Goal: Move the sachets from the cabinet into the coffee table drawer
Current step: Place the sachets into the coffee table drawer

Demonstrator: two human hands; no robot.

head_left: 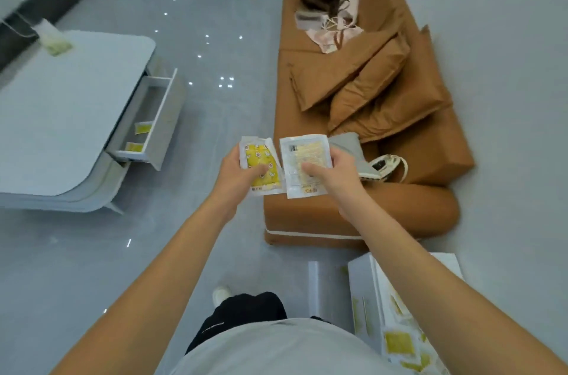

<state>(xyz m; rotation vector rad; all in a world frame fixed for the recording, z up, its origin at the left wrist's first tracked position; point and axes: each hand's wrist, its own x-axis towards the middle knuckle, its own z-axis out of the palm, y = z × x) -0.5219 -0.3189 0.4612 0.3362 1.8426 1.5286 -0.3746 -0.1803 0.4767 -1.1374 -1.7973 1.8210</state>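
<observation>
My left hand (238,173) grips a white sachet with a yellow printed face (261,159), held out in front of me above the floor. My right hand (330,173) grips a second white sachet (304,153), its pale back side up. The two sachets sit side by side, almost touching. At the left stands the white coffee table (61,104) with its drawer (153,116) pulled open; two yellow sachets (143,128) lie inside it. At the bottom right is the white cabinet (368,291) with several more yellow sachets (399,342) on it.
A brown sofa (353,215) with loose cushions, bags and a grey garment runs along the right wall, just beyond my hands. Grey tiled floor (199,67) lies between sofa and table. A tissue pack (57,44) rests on the table's far end. My leg and shoe (221,294) show below.
</observation>
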